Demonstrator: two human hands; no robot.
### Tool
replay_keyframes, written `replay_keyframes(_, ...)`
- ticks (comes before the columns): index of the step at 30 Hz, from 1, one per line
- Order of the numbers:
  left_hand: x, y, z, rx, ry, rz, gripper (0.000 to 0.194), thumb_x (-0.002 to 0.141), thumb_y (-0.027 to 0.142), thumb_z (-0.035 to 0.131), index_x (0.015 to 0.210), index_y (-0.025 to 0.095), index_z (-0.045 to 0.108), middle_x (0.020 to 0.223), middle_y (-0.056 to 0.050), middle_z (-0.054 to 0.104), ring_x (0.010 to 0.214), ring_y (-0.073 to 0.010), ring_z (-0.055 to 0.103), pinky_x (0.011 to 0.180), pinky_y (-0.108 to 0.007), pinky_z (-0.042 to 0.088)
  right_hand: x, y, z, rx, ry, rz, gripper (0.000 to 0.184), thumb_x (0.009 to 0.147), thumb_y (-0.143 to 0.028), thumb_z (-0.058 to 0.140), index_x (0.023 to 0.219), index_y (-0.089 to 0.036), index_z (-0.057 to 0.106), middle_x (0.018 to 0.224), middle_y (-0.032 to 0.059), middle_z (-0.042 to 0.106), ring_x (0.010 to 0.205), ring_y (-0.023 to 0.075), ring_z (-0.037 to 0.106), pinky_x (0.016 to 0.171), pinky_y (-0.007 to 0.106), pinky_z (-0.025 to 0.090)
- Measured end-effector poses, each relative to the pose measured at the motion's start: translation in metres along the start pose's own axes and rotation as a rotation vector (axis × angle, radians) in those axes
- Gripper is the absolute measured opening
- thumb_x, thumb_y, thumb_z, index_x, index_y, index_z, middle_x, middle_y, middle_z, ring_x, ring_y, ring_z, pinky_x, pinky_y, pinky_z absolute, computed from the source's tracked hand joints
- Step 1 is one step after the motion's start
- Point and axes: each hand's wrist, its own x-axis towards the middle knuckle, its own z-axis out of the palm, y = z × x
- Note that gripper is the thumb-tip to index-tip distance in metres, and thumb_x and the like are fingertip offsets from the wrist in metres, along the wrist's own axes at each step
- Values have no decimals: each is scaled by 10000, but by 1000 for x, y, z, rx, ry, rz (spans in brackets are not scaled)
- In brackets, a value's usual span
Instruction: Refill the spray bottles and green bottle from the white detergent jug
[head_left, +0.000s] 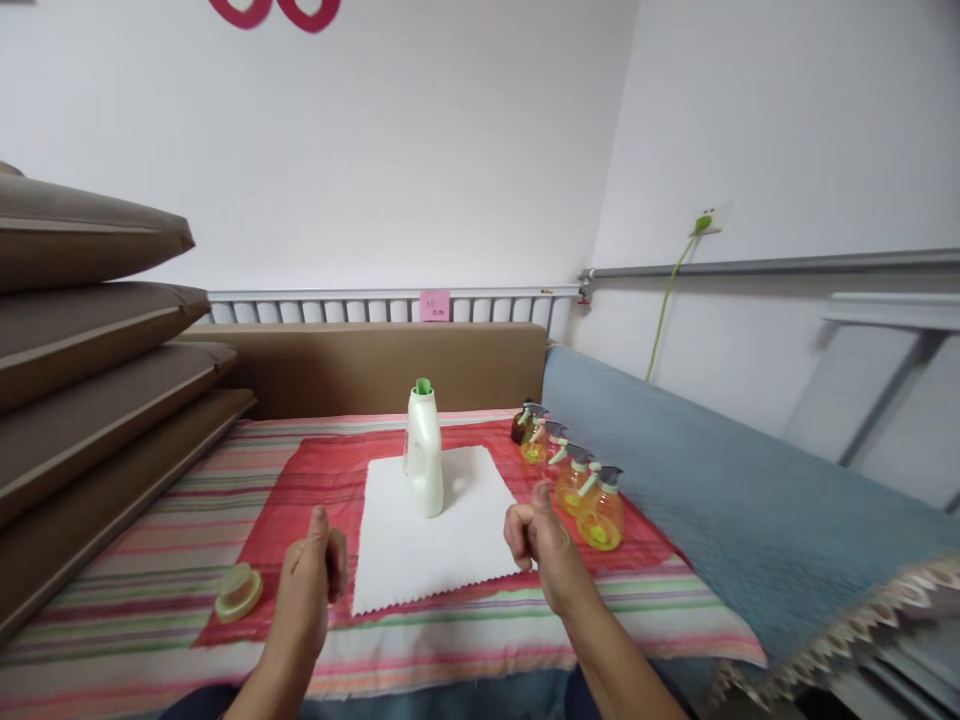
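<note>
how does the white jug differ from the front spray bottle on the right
The white jug is taller than the front spray bottle. The jug looks milky, while the spray bottle is see-through with yellow inside. The jug has a green spout on top; the spray bottle has a trigger head. The jug stands on a white mat, the spray bottle on red fabric. Both stand upright.

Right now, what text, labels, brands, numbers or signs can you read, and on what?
Nothing legible.
Pink note on the radiator: handwriting, too small and blurred to read.
White bottle: faint marks on its side, unreadable.
Spray bottles: no readable labels.
Red wall shapes: cut off; can't tell whether lettering.
</note>
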Motion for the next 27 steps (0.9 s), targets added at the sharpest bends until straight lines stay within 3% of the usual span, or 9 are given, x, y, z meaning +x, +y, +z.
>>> replay_keyframes(3,3,0,-1,-40,26,-36,575,784,663,391,548,162,548,295,69,315,291,-74,266,350,-201,185,8,4,-1,-12,-18,57,727,761,-773,127,457,-185,429,373,-62,315,341,55,274,388,217,193)
replay_keyframes(5,5,-2,2,-52,61,-15,525,776,643,439,774,144,601,379,73,416,307,-66,299,351,-188,215,17,11,-2,-37,-43,93,685,769,-753,222,557,-171,513,395,-62,374,329,51,281,373,208,183)
replay_keyframes(8,8,-13,8,-48,103,-3,556,709,592,577,1054,161,519,657,20,598,360,-66,425,355,-188,307,35,25,-4,-84,-82,107,524,741,-668,468,758,-155,576,548,-42,523,340,44,348,369,203,212)
replay_keyframes(10,13,-24,10,-34,122,-34,644,635,577,649,1100,167,474,795,-30,629,414,-94,511,352,-201,351,47,35,-3,-99,-111,102,471,710,-624,547,789,-160,572,627,-34,553,358,48,384,372,210,248)
replay_keyframes(13,21,-35,10,-1,154,-35,606,613,567,668,1027,150,518,825,-58,628,481,-114,551,366,-200,364,64,48,-3,-86,-157,73,444,734,-602,534,796,-165,582,648,-32,544,394,61,407,397,225,300)
replay_keyframes(18,36,-34,26,96,146,23,433,731,553,575,772,125,623,710,-54,627,533,-118,522,442,-212,382,90,63,-6,47,-161,29,502,784,-633,446,801,-157,606,635,5,555,468,102,462,450,249,346)
replay_keyframes(23,60,-37,63,200,61,-1,569,811,598,412,540,139,609,474,-14,528,461,-120,466,462,-226,337,107,82,-21,95,-76,104,641,750,-751,310,616,-176,560,529,8,524,450,119,477,453,254,344)
replay_keyframes(27,83,-47,85,344,82,20,678,817,642,333,351,172,478,337,8,396,375,-105,380,438,-233,269,112,97,-34,17,-20,153,721,735,-790,201,393,-200,435,346,-18,390,351,95,378,431,251,287)
